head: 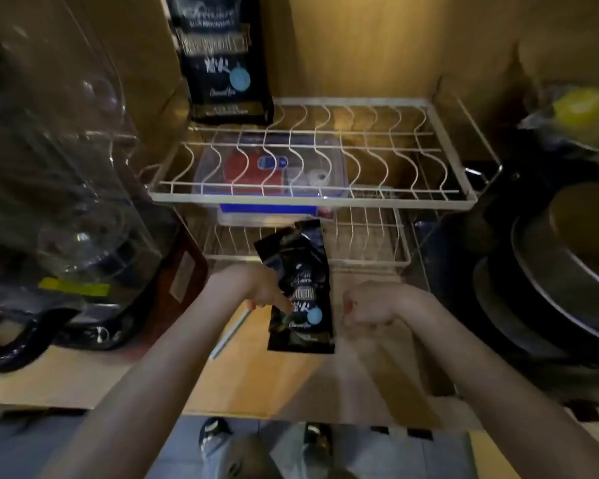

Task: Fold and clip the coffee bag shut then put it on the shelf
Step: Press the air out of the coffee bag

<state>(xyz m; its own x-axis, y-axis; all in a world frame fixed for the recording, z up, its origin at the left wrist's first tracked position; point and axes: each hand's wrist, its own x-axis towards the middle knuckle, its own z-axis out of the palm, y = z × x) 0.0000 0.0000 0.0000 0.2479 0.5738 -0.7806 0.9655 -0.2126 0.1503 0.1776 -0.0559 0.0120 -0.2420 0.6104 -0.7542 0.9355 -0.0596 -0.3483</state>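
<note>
- While the coffee bag [300,295] stands on the wooden surface [291,385], its top is still unfolded, so I judge folding has not started.
- Left hand [268,292] touches the bag and holds a thin stick, maybe the clip [230,331].
- Right hand [369,307] is a closed fist, empty, beside the bag.
- Behind waits the wire shelf [312,195]; next both hands must roll the top down.

A wooden counter [291,385] carries a white wire rack [312,197], a black coffee bag [300,292], a pale rod [229,335] beside it, and stacked dark pans [550,288].
</note>
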